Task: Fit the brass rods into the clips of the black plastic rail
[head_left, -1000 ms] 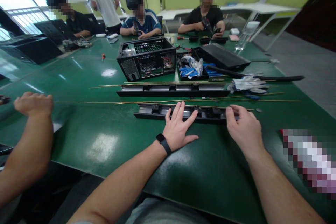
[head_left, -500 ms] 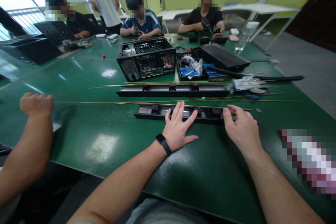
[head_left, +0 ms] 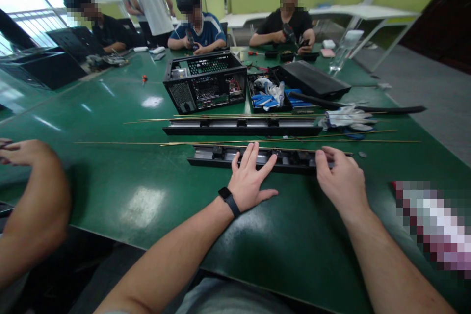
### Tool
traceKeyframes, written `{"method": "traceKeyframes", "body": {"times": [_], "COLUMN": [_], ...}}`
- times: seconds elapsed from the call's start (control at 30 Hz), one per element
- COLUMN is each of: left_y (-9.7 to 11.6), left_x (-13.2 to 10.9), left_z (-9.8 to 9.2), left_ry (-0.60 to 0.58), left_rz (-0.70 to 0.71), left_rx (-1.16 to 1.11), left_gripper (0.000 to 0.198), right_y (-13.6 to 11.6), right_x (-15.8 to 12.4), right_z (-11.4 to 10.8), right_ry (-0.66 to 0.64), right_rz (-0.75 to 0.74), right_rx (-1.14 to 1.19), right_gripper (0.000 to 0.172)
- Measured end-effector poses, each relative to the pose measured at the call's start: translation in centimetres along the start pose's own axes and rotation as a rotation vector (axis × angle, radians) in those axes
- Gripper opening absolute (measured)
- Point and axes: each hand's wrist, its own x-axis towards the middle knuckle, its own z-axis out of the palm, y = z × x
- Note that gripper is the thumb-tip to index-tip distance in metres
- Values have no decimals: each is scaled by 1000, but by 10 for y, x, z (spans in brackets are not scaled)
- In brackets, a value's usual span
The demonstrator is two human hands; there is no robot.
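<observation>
A black rail with dark blocks in its channel (head_left: 228, 158) lies across the green table. My left hand (head_left: 250, 176), a black band at its wrist, rests with fingers spread over the rail's middle. At the rail's right end, my right hand (head_left: 340, 174) has its thumb and fingers pressed together on the rail end or a thin rod there; which one is hidden. Thin brass-coloured rods (head_left: 121, 143) run just behind this rail. Farther back lies a second black rail (head_left: 221, 130), with more rods along it.
An open computer case (head_left: 206, 86) stands behind the rails, beside a black tray of gloves (head_left: 270, 95). White gloves (head_left: 348, 118) and a black hose (head_left: 397, 109) lie to the right. A neighbour's arm (head_left: 40, 191) reaches in at left. Several people are beyond.
My right hand has shifted slightly to the right along the rail end. My left hand has stayed put. The neighbour's hand at left has moved down and left.
</observation>
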Motion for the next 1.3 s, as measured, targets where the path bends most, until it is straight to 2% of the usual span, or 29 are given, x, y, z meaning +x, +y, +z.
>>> {"method": "traceKeyframes", "body": {"times": [0.33, 0.67, 1.3], "left_y": [2, 1, 1], "left_x": [1, 0, -1], "left_z": [-2, -2, 0], "left_ry": [-23, -13, 6], "left_rz": [-13, -22, -13], "left_rx": [-3, -7, 12], "left_gripper": [115, 115, 114], "right_y": [14, 8, 13], "right_x": [3, 0, 0], "right_z": [13, 9, 13], "right_ry": [88, 54, 93], "right_rz": [-62, -30, -65], "right_rx": [27, 19, -5], "right_gripper": [62, 61, 61]}}
